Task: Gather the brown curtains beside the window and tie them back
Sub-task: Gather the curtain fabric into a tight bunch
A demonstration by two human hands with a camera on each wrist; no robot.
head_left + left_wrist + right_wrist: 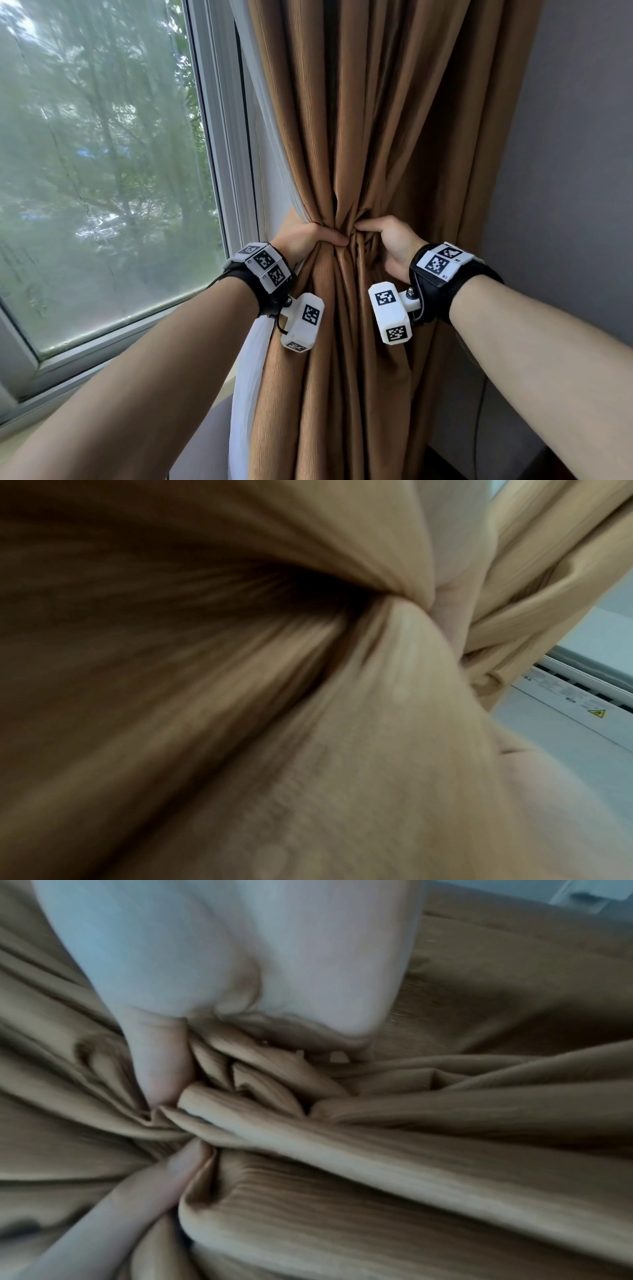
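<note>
The brown curtain (376, 120) hangs between the window and the wall, pinched into a narrow waist at mid height. My left hand (313, 238) grips that waist from the window side, fingers wrapped behind the cloth and thumb across the front. My right hand (385, 236) grips it from the wall side, thumb pressed into the folds. The two thumbs almost meet. In the right wrist view my thumb (161, 1064) digs into the bunched folds (267, 1080). The left wrist view is mostly blurred curtain cloth (205, 683).
The window (102, 171) and its white frame (227, 137) lie to the left. A white sheer curtain (245, 394) hangs behind the brown one. A grey wall (565, 171) with a dark cable (478, 411) is on the right. A white air-conditioner unit (582, 696) shows overhead.
</note>
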